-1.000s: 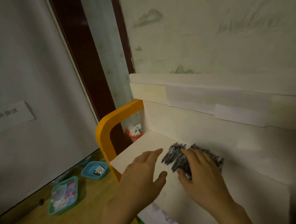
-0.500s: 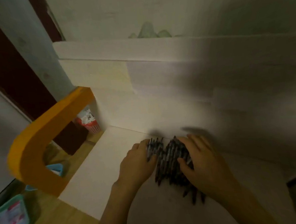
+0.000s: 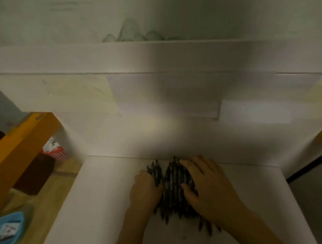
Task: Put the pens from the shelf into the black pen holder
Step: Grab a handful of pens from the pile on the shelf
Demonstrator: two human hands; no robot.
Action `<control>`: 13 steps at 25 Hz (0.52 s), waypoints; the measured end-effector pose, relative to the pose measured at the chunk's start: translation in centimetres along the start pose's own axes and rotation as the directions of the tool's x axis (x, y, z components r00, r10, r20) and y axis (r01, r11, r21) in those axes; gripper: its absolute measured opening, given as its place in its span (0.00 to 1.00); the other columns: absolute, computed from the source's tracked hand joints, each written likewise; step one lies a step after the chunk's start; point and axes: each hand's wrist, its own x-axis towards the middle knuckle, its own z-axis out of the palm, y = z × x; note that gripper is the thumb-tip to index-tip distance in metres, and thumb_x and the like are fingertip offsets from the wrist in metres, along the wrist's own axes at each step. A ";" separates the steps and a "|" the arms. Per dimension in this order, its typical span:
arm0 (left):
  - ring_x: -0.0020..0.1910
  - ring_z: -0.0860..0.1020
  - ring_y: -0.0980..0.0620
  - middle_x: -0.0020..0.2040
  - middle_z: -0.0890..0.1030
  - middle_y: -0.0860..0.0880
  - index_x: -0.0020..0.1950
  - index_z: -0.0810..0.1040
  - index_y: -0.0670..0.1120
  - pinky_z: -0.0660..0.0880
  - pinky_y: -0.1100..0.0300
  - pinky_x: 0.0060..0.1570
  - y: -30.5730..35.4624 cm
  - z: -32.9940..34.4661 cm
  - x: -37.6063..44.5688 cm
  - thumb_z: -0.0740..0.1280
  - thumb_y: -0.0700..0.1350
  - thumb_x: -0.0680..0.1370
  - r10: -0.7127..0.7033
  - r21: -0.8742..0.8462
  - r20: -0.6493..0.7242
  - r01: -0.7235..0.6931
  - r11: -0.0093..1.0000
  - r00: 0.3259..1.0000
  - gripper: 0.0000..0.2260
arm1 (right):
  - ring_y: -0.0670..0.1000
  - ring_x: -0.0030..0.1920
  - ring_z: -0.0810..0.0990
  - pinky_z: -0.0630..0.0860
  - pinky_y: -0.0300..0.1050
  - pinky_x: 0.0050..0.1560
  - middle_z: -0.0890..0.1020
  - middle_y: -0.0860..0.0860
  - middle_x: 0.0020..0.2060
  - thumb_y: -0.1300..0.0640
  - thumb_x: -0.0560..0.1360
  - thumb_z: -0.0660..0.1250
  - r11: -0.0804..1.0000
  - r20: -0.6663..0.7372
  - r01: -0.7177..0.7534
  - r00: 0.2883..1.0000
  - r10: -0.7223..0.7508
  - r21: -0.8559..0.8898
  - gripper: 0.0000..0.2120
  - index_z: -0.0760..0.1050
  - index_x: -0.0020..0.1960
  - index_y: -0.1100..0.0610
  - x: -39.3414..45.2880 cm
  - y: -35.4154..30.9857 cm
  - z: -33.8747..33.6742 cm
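Note:
A pile of several dark pens [image 3: 170, 189] lies on the white shelf board [image 3: 97, 201], close to its back wall. My left hand [image 3: 144, 190] is at the pile's left side with its fingers curled round some pens. My right hand [image 3: 209, 188] lies over the right part of the pile, fingers arched across the pens and thumb pressed into them, so it hides much of the pile. A few pen tips stick out below my right wrist. The black pen holder is not in view.
An orange side frame [image 3: 20, 147] borders the shelf on the left, with a red basket [image 3: 56, 152] behind it. A blue tray [image 3: 8, 231] sits on the wooden floor at lower left. The shelf's white back panel [image 3: 155, 107] rises just behind the pens.
The view has closed in on the shelf. My left hand has moved from beside the pile onto its left edge and curled around pens; my right hand stays over the pile.

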 end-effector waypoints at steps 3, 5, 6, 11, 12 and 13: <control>0.50 0.77 0.44 0.55 0.74 0.42 0.58 0.68 0.40 0.75 0.55 0.46 0.8 0.6 -0.2 0.67 0.51 0.76 0.025 0.049 -0.014 -0.025 0.998 1.000 0.18 | 0.53 0.73 0.59 0.55 0.53 0.74 0.63 0.47 0.71 0.42 0.77 0.53 1.000 0.020 0.017 1.000 -0.016 -0.025 0.27 0.57 0.75 0.46 0.3 -0.6 0.1; 0.53 0.76 0.44 0.56 0.74 0.42 0.59 0.67 0.40 0.74 0.55 0.48 1.5 0.8 -0.3 0.66 0.49 0.77 0.029 0.071 -0.027 -0.027 0.997 0.999 0.17 | 0.54 0.72 0.60 0.56 0.53 0.74 0.65 0.48 0.71 0.42 0.76 0.54 1.000 0.023 0.013 1.000 -0.012 -0.027 0.27 0.59 0.74 0.47 0.3 -1.0 0.0; 0.53 0.76 0.44 0.56 0.74 0.42 0.59 0.67 0.40 0.74 0.55 0.48 1.7 0.9 -0.3 0.65 0.49 0.77 0.033 0.073 -0.028 -0.031 0.997 0.999 0.17 | 0.54 0.72 0.62 0.58 0.54 0.73 0.66 0.48 0.70 0.42 0.76 0.55 1.000 0.015 0.005 1.000 -0.005 -0.023 0.27 0.61 0.74 0.47 0.2 -1.2 0.0; 0.50 0.77 0.44 0.54 0.75 0.42 0.58 0.69 0.39 0.76 0.54 0.46 1.5 0.9 0.0 0.65 0.47 0.78 0.063 -0.054 0.008 -0.063 0.997 0.998 0.14 | 0.55 0.69 0.67 0.64 0.54 0.71 0.71 0.49 0.67 0.43 0.74 0.57 0.999 -0.014 -0.014 1.000 0.013 -0.033 0.26 0.66 0.71 0.48 -0.2 -1.5 -0.3; 0.49 0.78 0.44 0.53 0.76 0.42 0.57 0.69 0.39 0.76 0.54 0.46 1.2 0.7 0.0 0.65 0.48 0.78 0.066 -0.100 0.023 -0.064 0.993 0.998 0.15 | 0.55 0.68 0.67 0.64 0.53 0.70 0.71 0.49 0.66 0.43 0.74 0.56 0.999 -0.027 -0.015 1.000 0.013 -0.044 0.26 0.66 0.71 0.48 -0.3 -1.5 -0.4; 0.49 0.78 0.44 0.52 0.76 0.42 0.57 0.70 0.39 0.77 0.54 0.45 0.8 0.5 0.0 0.65 0.48 0.78 0.072 -0.133 0.035 -0.066 0.989 0.997 0.15 | 0.55 0.68 0.68 0.65 0.53 0.70 0.72 0.49 0.65 0.43 0.74 0.57 0.998 -0.047 -0.014 0.999 0.012 -0.053 0.26 0.66 0.71 0.48 -0.4 -1.5 -0.6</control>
